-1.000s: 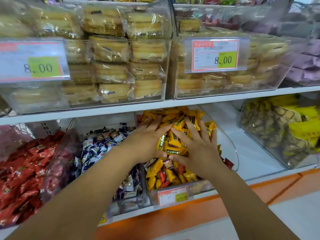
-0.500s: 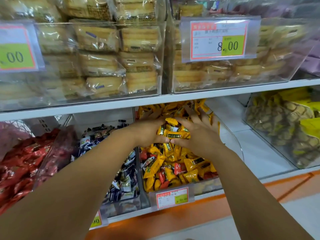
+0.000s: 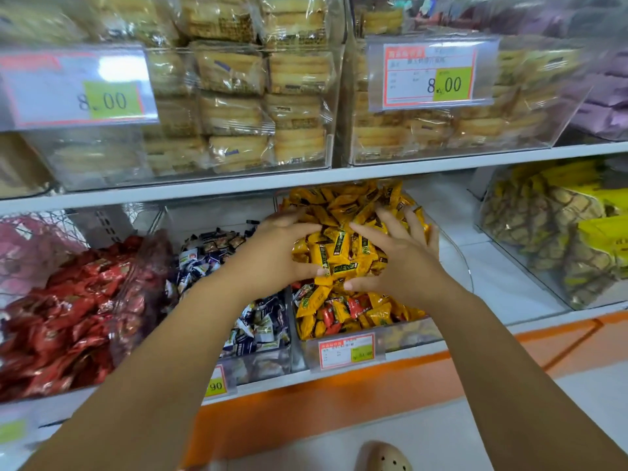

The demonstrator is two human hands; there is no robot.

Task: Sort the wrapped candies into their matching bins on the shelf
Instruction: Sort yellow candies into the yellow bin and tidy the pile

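Note:
A clear bin (image 3: 411, 331) on the lower shelf holds yellow wrapped candies (image 3: 339, 249), with a few red-wrapped ones (image 3: 356, 305) mixed in near its front. My left hand (image 3: 272, 256) and my right hand (image 3: 404, 263) cup a heap of the yellow candies between them. On each hand the thumb lies low and the index finger curls over the top. The other right fingers spread over the pile behind. To the left stand a bin of dark blue and white candies (image 3: 210, 256) and a bin of red candies (image 3: 68, 317).
The upper shelf carries clear bins of wrapped biscuits (image 3: 234, 107) with 8.00 price tags (image 3: 438, 76). Right of the yellow bin is bare white shelf (image 3: 492, 283), then a bin of yellow packets (image 3: 560, 232). A beige shoe (image 3: 384, 457) shows at the bottom edge.
My hands went from lying flat on the pile to closing in from both sides, bunching a heap of yellow candies between them. The view shifted slightly.

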